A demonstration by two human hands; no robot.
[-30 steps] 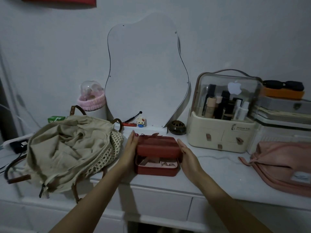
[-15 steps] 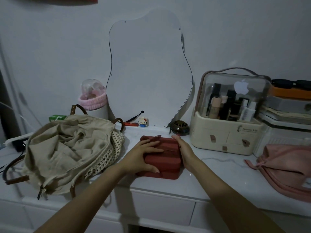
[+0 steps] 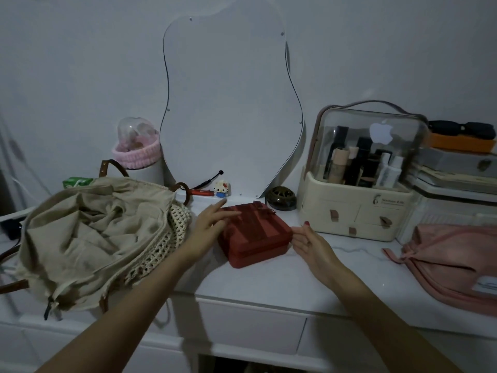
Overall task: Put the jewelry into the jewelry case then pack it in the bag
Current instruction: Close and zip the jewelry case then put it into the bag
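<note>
Red jewelry case (image 3: 254, 232) now shut and turned askew on the tabletop (image 3: 309, 275), left hand (image 3: 208, 227) lifted to flat fingers on its lid, right hand (image 3: 309, 242) drawn back, fingers loose, touching its corner

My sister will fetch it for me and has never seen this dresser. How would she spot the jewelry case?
Find the wavy-edged mirror leaning on the wall above the white dresser top. In front of its base lies the closed, flat, dark red square jewelry case, between the beige cloth bag and the cream cosmetics organizer. Nothing else there is red and box-shaped.
</note>
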